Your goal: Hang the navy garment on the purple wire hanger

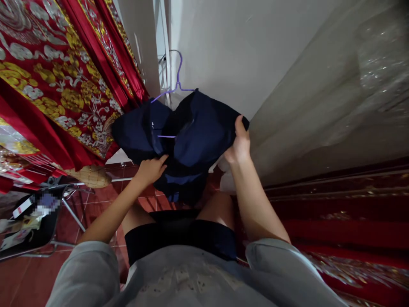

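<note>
Navy garment [204, 132]: twelve o'clock, on purple hanger [178, 82]. Right hand [241, 144]: pinching its three-o'clock edge. Left hand [152, 169]: eight o'clock, touching (grip, I cannot tell). Risk: uneven tugging could unseat the hanger.

This looks like a room for fancy clothes, a costume room or a shop, I cannot tell which; red cloths [72, 91] with gold and silver stitching hang down; a dark blue garment [204, 128] is on a purple hanger [178, 77]; red tiles [32, 277] cover the floor.
</note>
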